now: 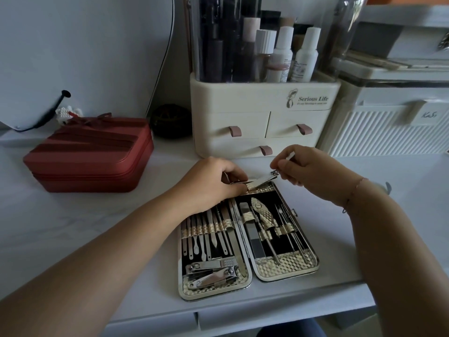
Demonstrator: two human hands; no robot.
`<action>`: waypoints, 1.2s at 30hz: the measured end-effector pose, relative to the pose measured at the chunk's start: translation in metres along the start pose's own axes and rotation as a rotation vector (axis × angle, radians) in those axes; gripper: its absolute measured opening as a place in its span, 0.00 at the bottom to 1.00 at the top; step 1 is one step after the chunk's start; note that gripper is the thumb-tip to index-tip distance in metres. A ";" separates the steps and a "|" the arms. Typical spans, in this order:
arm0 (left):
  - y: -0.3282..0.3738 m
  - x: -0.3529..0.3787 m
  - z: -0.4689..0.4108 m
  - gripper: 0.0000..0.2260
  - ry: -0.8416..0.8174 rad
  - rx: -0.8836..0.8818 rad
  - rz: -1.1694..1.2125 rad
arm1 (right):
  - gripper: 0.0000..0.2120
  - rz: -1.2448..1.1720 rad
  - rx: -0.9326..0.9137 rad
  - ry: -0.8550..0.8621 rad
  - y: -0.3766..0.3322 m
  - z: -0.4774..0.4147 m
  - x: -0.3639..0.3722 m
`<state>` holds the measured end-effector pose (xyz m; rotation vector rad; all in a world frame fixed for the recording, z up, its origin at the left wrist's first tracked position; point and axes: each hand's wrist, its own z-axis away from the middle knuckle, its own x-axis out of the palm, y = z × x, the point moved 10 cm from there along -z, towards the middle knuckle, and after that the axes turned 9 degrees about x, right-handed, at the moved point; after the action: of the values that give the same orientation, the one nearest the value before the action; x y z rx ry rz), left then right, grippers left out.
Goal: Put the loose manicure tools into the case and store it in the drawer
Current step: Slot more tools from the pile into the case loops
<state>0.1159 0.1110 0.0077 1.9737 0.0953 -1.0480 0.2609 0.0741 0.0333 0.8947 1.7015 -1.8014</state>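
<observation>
The case (pixel 216 291) lies open on the desk (pixel 73 215). The right hand (pixel 306 169) pinches a clipper (pixel 264 180) at its far edge, where the left hand (pixel 213 183) grips the pocket (pixel 261 189).

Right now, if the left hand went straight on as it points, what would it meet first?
Likely the clipper that the right hand pinches, just beyond the left hand gripping the case; depth is unclear.

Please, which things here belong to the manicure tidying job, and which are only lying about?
Job: open manicure case; nail clipper pinched by right hand; left hand on case's top pocket; perhaps cream organiser's drawers.
Lying about: red zipped box; dark round object; white ribbed box.
</observation>
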 end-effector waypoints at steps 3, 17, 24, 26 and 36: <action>0.000 0.000 0.000 0.08 -0.004 -0.003 0.005 | 0.08 -0.031 0.021 -0.032 0.002 0.000 0.003; -0.002 0.000 0.000 0.10 -0.013 -0.027 0.015 | 0.09 -0.074 -0.064 -0.148 -0.008 0.006 0.014; 0.001 0.002 0.000 0.09 -0.025 -0.018 0.010 | 0.11 -0.082 -0.045 -0.249 -0.013 0.008 0.030; 0.001 0.001 0.000 0.09 -0.024 -0.018 0.009 | 0.10 -0.028 -0.051 -0.215 -0.013 0.006 0.031; 0.005 0.000 0.000 0.07 -0.026 0.010 0.029 | 0.07 -0.135 -0.071 0.034 -0.011 -0.002 0.006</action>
<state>0.1181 0.1076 0.0110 1.9639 0.0473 -1.0573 0.2496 0.0777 0.0362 0.8021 1.8750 -1.8083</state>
